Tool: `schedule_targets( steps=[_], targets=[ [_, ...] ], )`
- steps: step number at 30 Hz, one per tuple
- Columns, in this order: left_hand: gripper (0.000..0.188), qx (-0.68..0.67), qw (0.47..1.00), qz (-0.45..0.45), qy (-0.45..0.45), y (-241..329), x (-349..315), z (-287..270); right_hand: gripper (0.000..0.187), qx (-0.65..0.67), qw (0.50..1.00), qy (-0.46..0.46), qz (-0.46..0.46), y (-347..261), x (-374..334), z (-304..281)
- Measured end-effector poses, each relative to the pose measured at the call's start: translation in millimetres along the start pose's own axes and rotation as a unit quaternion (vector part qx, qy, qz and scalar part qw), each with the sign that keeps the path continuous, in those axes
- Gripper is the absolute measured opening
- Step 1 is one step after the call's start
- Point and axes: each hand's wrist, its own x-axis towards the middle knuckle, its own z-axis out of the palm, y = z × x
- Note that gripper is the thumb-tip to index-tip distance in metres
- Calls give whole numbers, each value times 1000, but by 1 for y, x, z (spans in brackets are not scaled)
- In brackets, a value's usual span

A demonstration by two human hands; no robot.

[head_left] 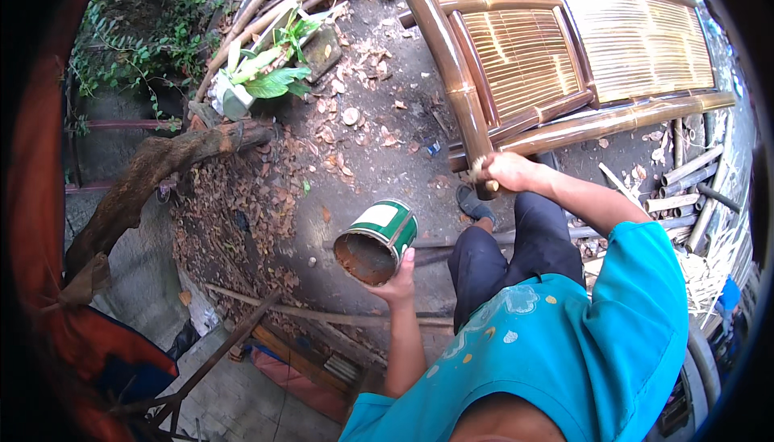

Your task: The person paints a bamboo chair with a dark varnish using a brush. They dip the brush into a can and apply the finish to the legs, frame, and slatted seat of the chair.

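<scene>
Head view shows me one thick, glossy brown bamboo post (453, 71), its long axis sloping from upper centre down to the right hand (509, 171), which is the nearer and grasps one small pale-bristled brush (477, 170) at the post's lower end. Near the centre, the left hand (395, 286) clasps one green cylindrical tin (389, 231). At upper right, I count two slatted bamboo panels (524, 59).

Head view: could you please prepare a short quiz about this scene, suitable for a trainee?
1. Which hand holds the green can?
2. True or false: the green can stands upright on the ground.
3. The right hand is nearest to: A) the leafy plant; B) the glossy bamboo post; C) the tree trunk.

Key: 1. The left hand. 2. False; it is held tilted. 3. B.
</scene>
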Motion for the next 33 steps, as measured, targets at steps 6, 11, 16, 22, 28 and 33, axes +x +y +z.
schedule_targets(
  steps=[6, 11, 16, 22, 28, 33],
  targets=[
    [96, 27, 998, 63, 13, -14, 5, -52, 33, -82, 929, 355, 59, 34, 44, -42],
    [84, -12, 998, 67, -18, -6, -1, -67, 26, 144, 935, 207, 248, -41, -7, 38],
    [84, -45, 995, 44, -79, 3, -1, -54, 30, 318, 883, 276, 210, -63, -77, 123],
    [86, -67, 970, 22, -234, 14, 9, -19, 25, 113, 897, 348, 250, -71, -99, 144],
    [89, -104, 942, 122, -295, 62, -2, 41, 27, 336, 705, 515, 353, -130, -188, 106],
    [109, -139, 904, 158, -372, 113, -32, 105, 30, 292, 557, 593, 502, -141, -312, 114]
  ],
)
